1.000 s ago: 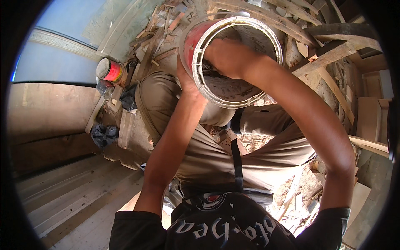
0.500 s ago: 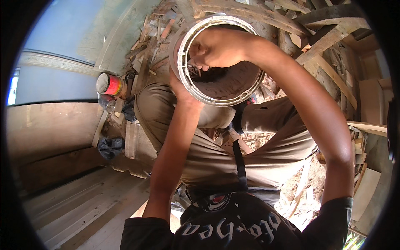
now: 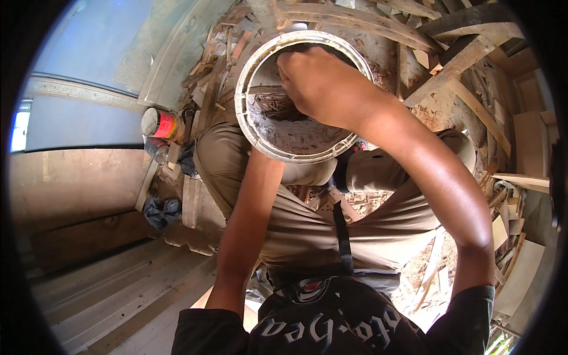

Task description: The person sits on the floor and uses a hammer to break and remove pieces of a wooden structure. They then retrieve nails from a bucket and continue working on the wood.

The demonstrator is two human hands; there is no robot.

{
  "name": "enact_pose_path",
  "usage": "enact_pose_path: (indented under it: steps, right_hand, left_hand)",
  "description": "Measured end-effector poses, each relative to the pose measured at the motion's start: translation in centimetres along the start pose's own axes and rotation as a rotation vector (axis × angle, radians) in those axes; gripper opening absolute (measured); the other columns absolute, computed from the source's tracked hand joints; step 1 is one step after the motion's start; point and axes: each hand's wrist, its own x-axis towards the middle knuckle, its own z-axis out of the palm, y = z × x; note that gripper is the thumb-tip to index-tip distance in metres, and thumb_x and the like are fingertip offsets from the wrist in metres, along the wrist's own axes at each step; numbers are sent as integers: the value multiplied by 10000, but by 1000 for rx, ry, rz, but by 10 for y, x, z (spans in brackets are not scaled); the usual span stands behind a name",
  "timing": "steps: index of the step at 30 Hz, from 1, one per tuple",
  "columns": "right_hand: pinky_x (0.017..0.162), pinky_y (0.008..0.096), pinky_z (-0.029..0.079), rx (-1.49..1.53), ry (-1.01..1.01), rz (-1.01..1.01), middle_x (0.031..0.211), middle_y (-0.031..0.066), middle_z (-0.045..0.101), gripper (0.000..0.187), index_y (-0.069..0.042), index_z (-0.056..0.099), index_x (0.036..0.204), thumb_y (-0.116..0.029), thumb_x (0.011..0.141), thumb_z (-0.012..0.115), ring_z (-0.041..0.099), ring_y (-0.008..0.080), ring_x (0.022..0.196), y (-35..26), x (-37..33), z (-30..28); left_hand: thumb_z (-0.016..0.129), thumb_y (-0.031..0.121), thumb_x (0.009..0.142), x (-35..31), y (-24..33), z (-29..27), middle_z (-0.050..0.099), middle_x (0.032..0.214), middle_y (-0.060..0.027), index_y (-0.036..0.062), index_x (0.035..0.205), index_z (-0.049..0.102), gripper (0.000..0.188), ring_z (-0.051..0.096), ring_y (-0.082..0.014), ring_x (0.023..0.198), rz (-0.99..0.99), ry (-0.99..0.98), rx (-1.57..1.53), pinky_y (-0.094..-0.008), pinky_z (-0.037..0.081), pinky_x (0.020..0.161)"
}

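Observation:
A round bucket [image 3: 245, 127] with a pale, ribbed rim is tilted so its mouth faces me. Its inner wall is smeared with grey, and a heap of thin, rust-brown nails [image 3: 273, 106] lies inside. My right hand [image 3: 322, 83] reaches over the rim into the mouth, back of the hand up and fingers curled inward. Whatever those fingers grip is hidden. My left forearm [image 3: 251, 207] runs up behind the bucket's near left side, and the bucket covers that hand and its fingers.
Left of my knee stand a can with a red label [image 3: 163, 124], a clear jar [image 3: 157, 149] and a black plastic bag [image 3: 161, 212]. Wooden beams [image 3: 455, 68] and offcuts lie at the far right. Wood scraps cover the floor around my legs [image 3: 355, 236].
The bucket has shifted slightly left and nearer, its mouth turned more toward me. My right hand has turned over, hiding its fingertips. More of the nails show.

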Motion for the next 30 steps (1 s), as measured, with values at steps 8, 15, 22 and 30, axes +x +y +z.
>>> enact_pose_path:
  steps: [8, 15, 22, 30]
  right_hand:
    - [865, 452, 543, -46, -466, 228, 1002, 270, 668, 159, 50, 650, 964, 43, 840, 549, 666, 412, 968, -16, 5, -24]
    - [820, 442, 567, -165, -557, 107, 980, 235, 700, 202, 26, 707, 964, 20, 825, 560, 690, 360, 988, -4, 7, 0]
    - [814, 446, 564, -209, -451, 1, 962, 242, 703, 201, 23, 714, 929, -34, 831, 548, 702, 362, 932, 11, 1, 18]
    - [847, 435, 551, -29, -599, 127, 1021, 215, 707, 226, 23, 703, 1010, -24, 798, 639, 683, 375, 1001, 13, 5, 23]
  left_hand:
    - [394, 399, 1018, 2, -6, -7, 573, 1009, -89, 33, 1173, 565, 432, 563, -216, 868, -18, 55, -21, -350, 494, 779]
    - [385, 406, 1024, -3, -3, -28, 614, 1107, -124, 20, 1241, 559, 476, 619, -246, 948, 39, 158, -7, -369, 536, 838]
    - [363, 429, 1037, -4, 8, -43, 633, 1207, -144, 16, 1313, 537, 526, 648, -264, 1033, 182, 160, 51, -383, 555, 896]
    - [324, 481, 1051, -9, 8, -28, 605, 1282, -131, 38, 1366, 502, 573, 610, -265, 1119, 223, 88, 83, -397, 514, 958]
